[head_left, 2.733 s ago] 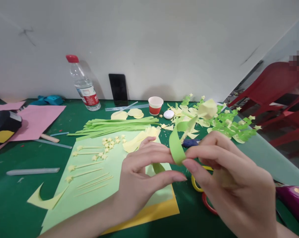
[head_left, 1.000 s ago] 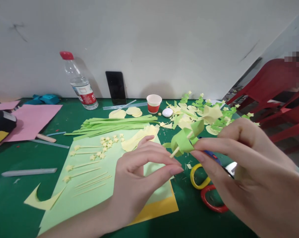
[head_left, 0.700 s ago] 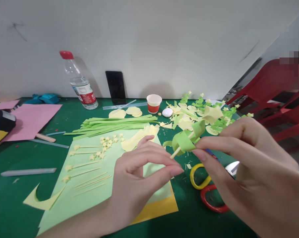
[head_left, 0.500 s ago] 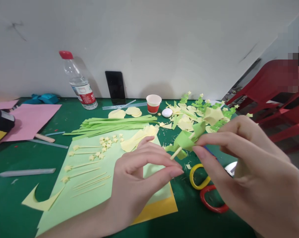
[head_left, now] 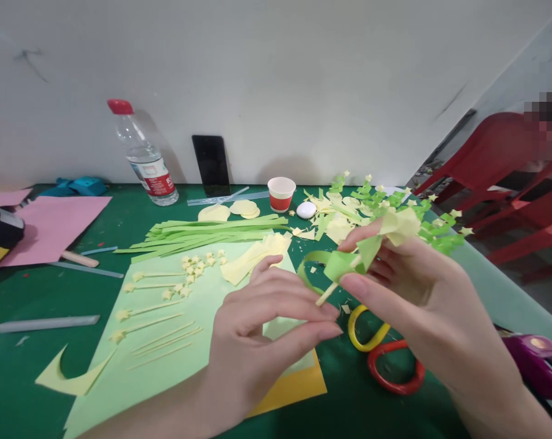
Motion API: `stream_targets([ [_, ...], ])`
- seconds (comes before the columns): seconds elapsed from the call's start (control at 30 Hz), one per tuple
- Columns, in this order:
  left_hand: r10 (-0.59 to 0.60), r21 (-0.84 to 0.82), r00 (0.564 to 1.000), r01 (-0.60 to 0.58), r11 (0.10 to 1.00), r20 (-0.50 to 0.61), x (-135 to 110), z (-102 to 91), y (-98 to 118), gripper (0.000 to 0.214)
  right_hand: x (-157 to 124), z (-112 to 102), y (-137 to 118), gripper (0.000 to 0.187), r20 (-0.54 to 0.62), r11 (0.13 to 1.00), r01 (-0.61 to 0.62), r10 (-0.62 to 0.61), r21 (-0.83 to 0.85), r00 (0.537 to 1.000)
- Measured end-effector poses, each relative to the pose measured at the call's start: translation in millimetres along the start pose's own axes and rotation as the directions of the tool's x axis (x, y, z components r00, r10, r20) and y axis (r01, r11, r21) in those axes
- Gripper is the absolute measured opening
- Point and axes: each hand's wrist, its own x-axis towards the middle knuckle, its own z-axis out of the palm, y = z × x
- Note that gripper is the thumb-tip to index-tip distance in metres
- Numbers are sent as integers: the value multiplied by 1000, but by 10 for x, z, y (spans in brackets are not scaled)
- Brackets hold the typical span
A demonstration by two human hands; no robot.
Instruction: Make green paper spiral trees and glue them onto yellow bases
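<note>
A thin wooden stick (head_left: 325, 296) wrapped with a curling green paper strip (head_left: 337, 266) sits just right of the frame's centre, topped by a crumpled pale yellow paper piece (head_left: 397, 224). The right hand (head_left: 413, 292) has its fingers closed on the wrapped part, thumb below and forefinger above. The left hand (head_left: 261, 329) is at the stick's lower tip, thumb and forefinger narrowed to a pinch that touches or nearly touches it; which, I cannot tell.

Under the hands lies a light green sheet (head_left: 166, 329) over a yellow sheet (head_left: 294, 387), both flat and matte, on a dark green table (head_left: 38, 286) set against a plain pale wall. Scissors with one yellow and one red loop handle (head_left: 385, 353) lie below the right hand. On the green sheet are several thin sticks tipped with small yellow paper stars (head_left: 197, 268).

Behind it lies a bundle of long green strips (head_left: 211, 231). Further back stand one clear plastic bottle (head_left: 141, 155) with a red cap, one dark phone (head_left: 210, 166) leaning on the wall, and one red-and-white paper cup (head_left: 280, 194). Pink paper (head_left: 51, 222) lies at the left; red plastic chairs (head_left: 508, 171) fill the upper right.
</note>
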Motion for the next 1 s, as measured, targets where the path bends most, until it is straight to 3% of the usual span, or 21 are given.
stream_targets([
  [0.37, 57, 39, 997, -59, 997, 53, -17, -17, -30, 14, -64, 29, 102, 21, 12, 996, 36, -37, 83, 999],
  [0.53, -35, -55, 999, 34, 998, -16, 13, -13, -15, 12, -60, -13, 82, 37, 56, 993, 30, -37, 114, 998],
  [0.67, -148, -186, 987, 135, 973, -56, 21, -22, 23, 7, -2, -49, 72, 20, 0, 983, 82, -83, 163, 997],
  [0.8, -222, -270, 974, 201, 942, -51, 22, -43, 52, 6, 47, -47, 52, 16, -91, 993, 112, -107, 47, 990],
  [0.9, -253, -293, 966, 225, 929, -59, 31, -58, 68, 5, 62, -22, 27, 12, -74, 994, 98, -101, -39, 992],
  [1.0, -264, -291, 962, 235, 927, -63, 44, -69, 83, 8, 68, 17, 10, 10, -21, 1000, 28, -28, -10, 999],
])
